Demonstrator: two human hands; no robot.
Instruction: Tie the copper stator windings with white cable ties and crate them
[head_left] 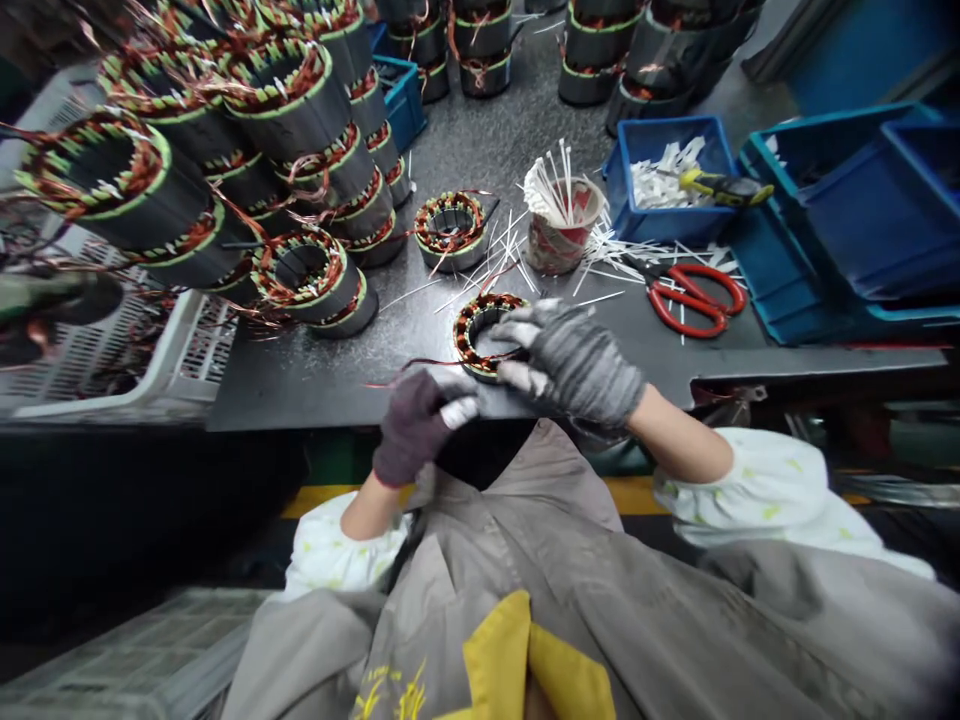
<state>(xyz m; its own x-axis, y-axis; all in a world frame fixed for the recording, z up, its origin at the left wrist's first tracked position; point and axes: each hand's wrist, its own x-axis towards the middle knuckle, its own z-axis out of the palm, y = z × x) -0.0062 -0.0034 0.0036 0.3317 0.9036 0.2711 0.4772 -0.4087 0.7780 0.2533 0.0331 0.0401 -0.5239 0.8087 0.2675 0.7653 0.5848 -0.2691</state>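
A short ring-shaped motor stator (463, 335) with copper windings lies near the front edge of the table. My right hand (574, 355), in a grey striped glove, grips its right side, with fingers over the rim and opening. My left hand (412, 425), in a dark purple glove with pale fingertips, is closed just left of the stator at the table edge. Thin dark and red lead wires (420, 362) run left from the stator past this hand. What its fingers hold, if anything, is hidden. A second short stator (450, 230) stands behind.
Stacked stators (292, 110) crowd the left, beside a white plastic crate (187, 350). A cup (559, 245) holds white cable ties, with more scattered around it. Red-handled scissors (694, 300) lie right, near a blue bin (667, 222) with a yellow-black tool (724, 187) across it.
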